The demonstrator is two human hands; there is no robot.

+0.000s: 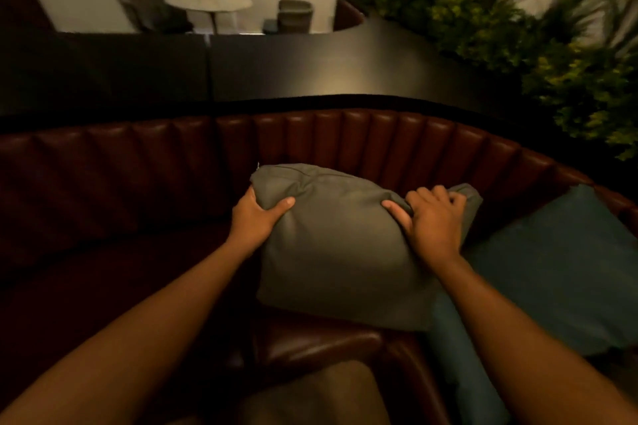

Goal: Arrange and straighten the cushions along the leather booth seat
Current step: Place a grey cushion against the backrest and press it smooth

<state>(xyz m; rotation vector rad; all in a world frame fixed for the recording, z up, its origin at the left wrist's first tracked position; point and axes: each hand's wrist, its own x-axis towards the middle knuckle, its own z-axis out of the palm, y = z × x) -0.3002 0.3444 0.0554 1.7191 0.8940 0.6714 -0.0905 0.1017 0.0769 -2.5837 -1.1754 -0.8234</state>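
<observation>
A grey cushion (338, 252) stands tilted on the dark red leather booth seat (103, 272), leaning toward the ribbed backrest (345, 138). My left hand (257, 217) grips its upper left corner, thumb on the front face. My right hand (433, 217) clutches its upper right corner, bunching the fabric. A dark blue cushion (552, 269) lies to the right, partly under the grey one. A tan cushion (321, 397) shows at the bottom edge, between my forearms.
A black ledge (310, 69) runs behind the backrest, with green plants (518, 28) at the right. Beyond it stand a round pale table (209, 2) and chairs (295, 15). The seat to the left of the grey cushion holds no cushions.
</observation>
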